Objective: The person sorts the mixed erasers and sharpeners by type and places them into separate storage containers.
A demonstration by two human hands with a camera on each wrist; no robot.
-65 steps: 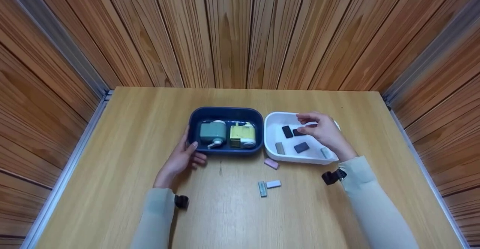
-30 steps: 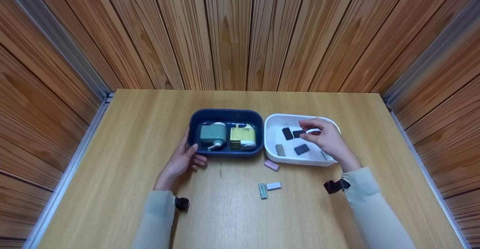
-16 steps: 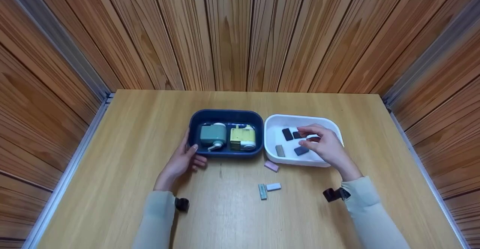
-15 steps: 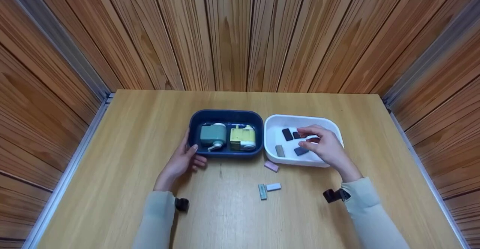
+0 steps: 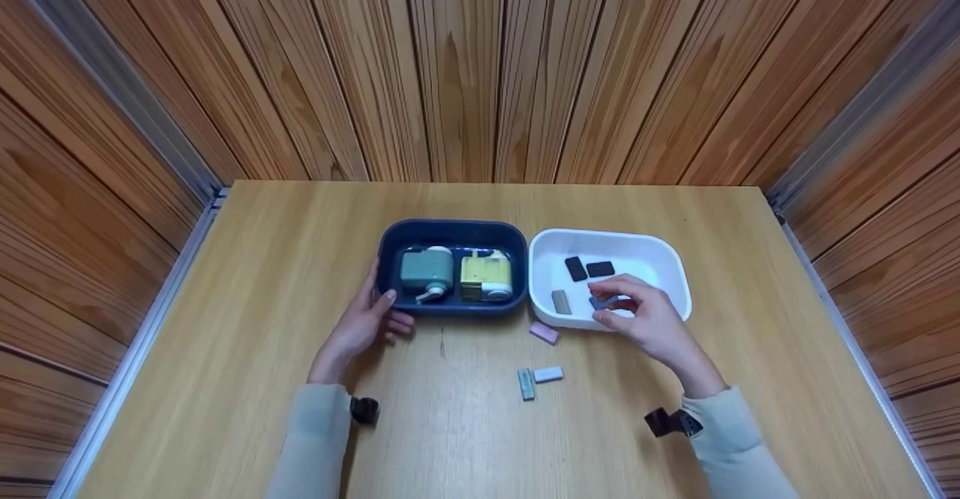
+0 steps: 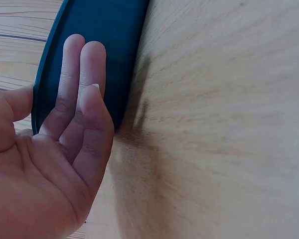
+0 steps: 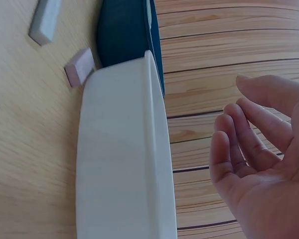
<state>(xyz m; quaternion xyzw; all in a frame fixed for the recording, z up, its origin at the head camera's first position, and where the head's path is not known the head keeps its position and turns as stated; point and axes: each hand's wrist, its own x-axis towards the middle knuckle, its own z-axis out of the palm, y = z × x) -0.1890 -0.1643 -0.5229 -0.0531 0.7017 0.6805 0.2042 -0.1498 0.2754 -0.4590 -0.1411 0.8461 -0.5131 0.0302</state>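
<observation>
My left hand (image 5: 360, 326) grips the left front corner of a navy blue tub (image 5: 451, 308). In the left wrist view, its thumb is at the rim and its fingers lie against the outer wall. Inside stand a green pencil sharpener (image 5: 426, 269) with a crank and a yellow one (image 5: 484, 274). My right hand (image 5: 645, 319) hovers over the front of a white tub (image 5: 660, 255), loosely curled and holding nothing. Under its fingertips lies a dark blue eraser (image 5: 598, 303), partly hidden. Two black erasers (image 5: 576, 269) and a grey eraser (image 5: 561, 302) also lie there.
A pink eraser (image 5: 544, 333) lies against the white tub's front left corner. Nearer on the table (image 5: 450, 446) are a teal eraser (image 5: 526, 384) and a white eraser (image 5: 548, 374), side by side. The two tubs stand next to each other; wooden walls surround the table.
My right hand has moved from over the back of the white tub toward its front, uncovering the second black eraser and partly covering the dark blue one. My left hand stays put.
</observation>
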